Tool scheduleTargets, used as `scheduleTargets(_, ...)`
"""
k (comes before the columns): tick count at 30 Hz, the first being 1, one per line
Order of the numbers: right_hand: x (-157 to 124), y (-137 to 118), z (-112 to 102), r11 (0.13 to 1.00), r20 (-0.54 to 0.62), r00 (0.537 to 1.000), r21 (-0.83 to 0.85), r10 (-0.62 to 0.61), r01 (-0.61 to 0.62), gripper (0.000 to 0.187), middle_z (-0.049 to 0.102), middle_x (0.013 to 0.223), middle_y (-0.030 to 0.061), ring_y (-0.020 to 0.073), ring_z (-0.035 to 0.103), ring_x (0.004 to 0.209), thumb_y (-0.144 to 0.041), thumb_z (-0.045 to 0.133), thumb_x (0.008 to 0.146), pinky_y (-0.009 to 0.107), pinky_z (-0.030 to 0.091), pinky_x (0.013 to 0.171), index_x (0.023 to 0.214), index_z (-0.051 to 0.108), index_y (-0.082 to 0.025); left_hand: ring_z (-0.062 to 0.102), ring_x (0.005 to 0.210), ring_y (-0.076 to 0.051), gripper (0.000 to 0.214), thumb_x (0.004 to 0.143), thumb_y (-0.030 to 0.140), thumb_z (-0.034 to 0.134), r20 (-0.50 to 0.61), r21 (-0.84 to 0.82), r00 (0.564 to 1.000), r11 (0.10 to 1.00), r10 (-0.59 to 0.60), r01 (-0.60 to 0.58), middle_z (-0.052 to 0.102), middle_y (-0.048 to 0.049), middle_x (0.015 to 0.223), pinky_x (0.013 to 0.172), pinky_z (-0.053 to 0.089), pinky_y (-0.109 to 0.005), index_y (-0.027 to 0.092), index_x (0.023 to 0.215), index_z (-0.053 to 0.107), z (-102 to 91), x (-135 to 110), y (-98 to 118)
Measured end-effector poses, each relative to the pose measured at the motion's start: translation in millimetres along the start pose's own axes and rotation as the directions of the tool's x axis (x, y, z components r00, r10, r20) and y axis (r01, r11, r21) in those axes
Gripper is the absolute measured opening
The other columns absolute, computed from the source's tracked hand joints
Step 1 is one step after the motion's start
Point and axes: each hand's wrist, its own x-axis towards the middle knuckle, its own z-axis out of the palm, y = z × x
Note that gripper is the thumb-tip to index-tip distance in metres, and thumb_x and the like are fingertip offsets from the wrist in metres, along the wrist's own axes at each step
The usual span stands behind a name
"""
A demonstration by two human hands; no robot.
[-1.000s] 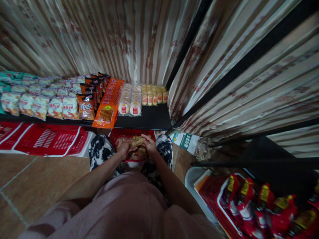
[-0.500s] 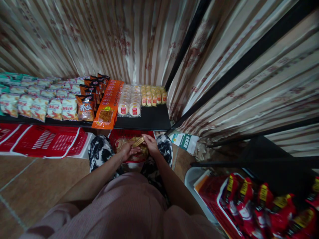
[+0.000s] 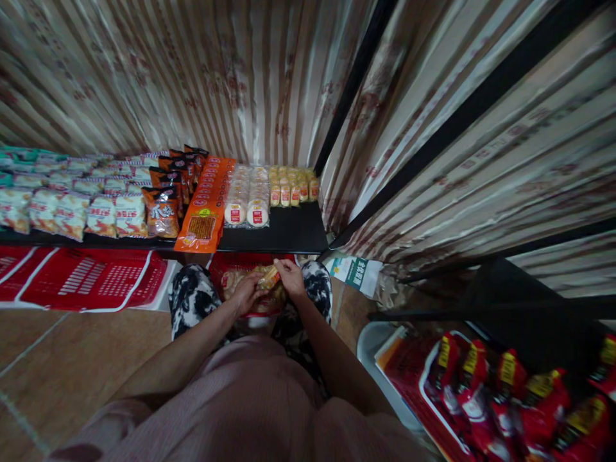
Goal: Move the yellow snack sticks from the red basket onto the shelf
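Between my knees, a red basket [image 3: 231,258] holds several wrapped snacks, partly covered by my hands. Over it, my right hand [image 3: 290,278] pinches the right end of a small yellow snack packet [image 3: 270,277]. My left hand [image 3: 247,293] is closed at the left end of this same packet, its fingertips partly hidden among the wrappers. Similar yellow packets [image 3: 293,189] stand in rows on the black shelf [image 3: 274,236] ahead. To their left are round white crackers [image 3: 258,213] in clear wrap.
Farther left on the shelf lie orange stick-snack bags [image 3: 201,221], black-and-orange bags [image 3: 162,212] and white snack bags [image 3: 72,215]. Red baskets [image 3: 86,280] sit below at left. At right are a black frame bar [image 3: 481,313] and red bags [image 3: 510,385]. A pleated curtain [image 3: 216,77] hangs behind.
The yellow packet has turned between my hands, showing its broader face instead of a narrow edge. My left hand has shifted slightly right and turned its back upward.
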Motion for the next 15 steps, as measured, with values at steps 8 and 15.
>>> scheduleTargets(8, 5, -5, -8, 0.962, -0.043, 0.998, -0.269, -0.052, 0.038, 0.042, 0.058, 0.058, -0.0027, 0.0118, 0.051, 0.057, -0.058, 0.046, 0.074, 0.021, 0.038, 0.056, 0.061, 0.058, -0.02, 0.061, 0.066, -0.011, 0.016, 0.075, 0.024, 0.062, 0.166, -0.036, 0.982, 0.996, 0.09, -0.086, 0.065, -0.0069, 0.081, 0.052, 0.051, -0.018, 0.01, 0.084, 0.06, 4.9, -9, -2)
scheduleTargets(15, 4, -18, -14, 0.911, -0.056, 0.998, -0.412, -0.035, 0.009, 0.038, 0.06, 0.061, -0.0031, 0.0121, 0.053, 0.059, -0.053, 0.044, 0.077, 0.021, 0.037, 0.058, 0.062, 0.059, -0.022, 0.064, 0.067, -0.011, 0.024, 0.068, 0.019, 0.069, 0.22, 0.1, 0.971, 0.988, 0.094, -0.118, 0.067, -0.0056, 0.08, 0.053, 0.047, -0.015, 0.012, 0.088, 0.058, 8.5, -12, -7)
